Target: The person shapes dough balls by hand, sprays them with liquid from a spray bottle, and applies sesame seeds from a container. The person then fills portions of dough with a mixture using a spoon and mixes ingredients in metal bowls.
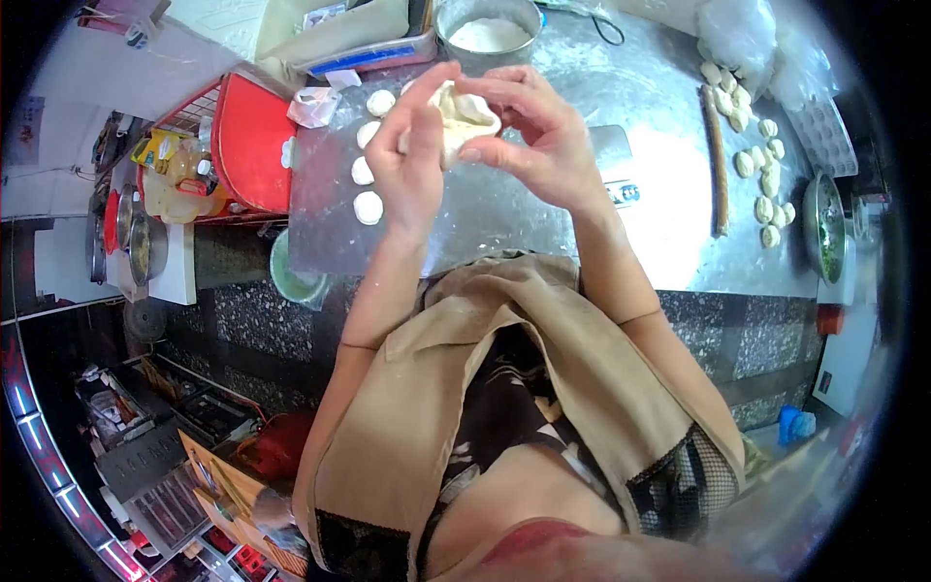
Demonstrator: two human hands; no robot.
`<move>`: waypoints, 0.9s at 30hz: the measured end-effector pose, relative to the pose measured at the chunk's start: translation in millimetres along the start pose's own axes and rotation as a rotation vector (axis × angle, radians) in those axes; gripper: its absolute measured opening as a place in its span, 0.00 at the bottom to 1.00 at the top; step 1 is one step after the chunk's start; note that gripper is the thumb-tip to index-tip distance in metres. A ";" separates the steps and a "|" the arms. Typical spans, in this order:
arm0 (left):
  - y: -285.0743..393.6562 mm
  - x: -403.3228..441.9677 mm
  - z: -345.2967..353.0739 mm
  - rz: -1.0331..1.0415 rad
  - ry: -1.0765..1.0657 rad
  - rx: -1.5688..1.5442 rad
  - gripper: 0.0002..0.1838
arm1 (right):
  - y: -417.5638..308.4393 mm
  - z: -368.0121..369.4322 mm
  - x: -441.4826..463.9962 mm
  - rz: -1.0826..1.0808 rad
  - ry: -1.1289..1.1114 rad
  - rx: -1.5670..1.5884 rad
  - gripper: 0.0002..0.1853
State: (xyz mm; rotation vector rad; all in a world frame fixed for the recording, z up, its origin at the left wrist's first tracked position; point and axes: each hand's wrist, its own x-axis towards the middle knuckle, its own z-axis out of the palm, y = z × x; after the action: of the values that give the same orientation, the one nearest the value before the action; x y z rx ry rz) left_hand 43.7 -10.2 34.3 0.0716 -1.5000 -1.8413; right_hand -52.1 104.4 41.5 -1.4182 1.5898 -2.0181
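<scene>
Between my two hands, above the metal table (524,213), is a piece of dough (456,136) shaped like an open cup, its rim raised and folded. My left hand (412,145) grips its left side with the fingers curled up around it. On the other side my right hand (533,131) pinches the rim, thumb in front and fingers behind. Several round dough balls (368,208) lie in a column on the table to the left of my left hand. A scraper-like flat metal plate (611,145) lies right of my right hand, partly hidden by it.
A rolling pin (716,160) lies at the right, beside several small dough pieces (771,179). A metal bowl of flour (490,34) stands at the back, next to a plastic bin (373,53). Far right is a bowl with greens (827,228). A red lid (254,141) stands left of the table.
</scene>
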 end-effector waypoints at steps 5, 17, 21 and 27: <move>17.3 -2.7 1.6 0.170 -0.340 0.583 0.50 | 3.5 -18.1 3.2 0.161 -0.078 0.058 0.15; 9.5 -0.5 2.9 0.432 -0.281 0.778 0.38 | -19.9 -12.3 5.6 0.139 -0.190 -0.367 0.06; 0.7 -5.6 -1.8 0.181 -0.147 0.437 0.29 | -12.9 -24.7 11.6 0.351 -0.158 0.464 0.09; -9.1 11.7 0.1 0.292 -0.035 0.011 0.20 | 10.3 -12.6 -9.9 0.364 -0.009 0.353 0.20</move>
State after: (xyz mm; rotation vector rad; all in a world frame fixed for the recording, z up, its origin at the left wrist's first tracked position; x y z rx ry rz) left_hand 30.6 -16.5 31.2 -0.1677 -1.4593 -1.6078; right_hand -60.5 114.9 28.0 -0.9333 1.2894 -1.9438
